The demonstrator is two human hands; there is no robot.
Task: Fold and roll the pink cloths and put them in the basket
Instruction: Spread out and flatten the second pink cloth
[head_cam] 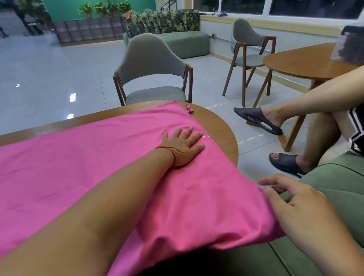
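Observation:
A large pink cloth lies spread over the wooden table, its near edge hanging off toward my lap. My left hand lies flat on the cloth near its far right edge, fingers straight and spread. My right hand hovers at the cloth's right corner where it hangs off the table, fingers loosely curved, fingertips touching the fabric edge. A small pink loop sticks out at the cloth's far corner. No basket is in view.
A grey chair stands across the table. A seated person's legs in dark slippers are to the right, by a second wooden table and chair. I sit on a green sofa.

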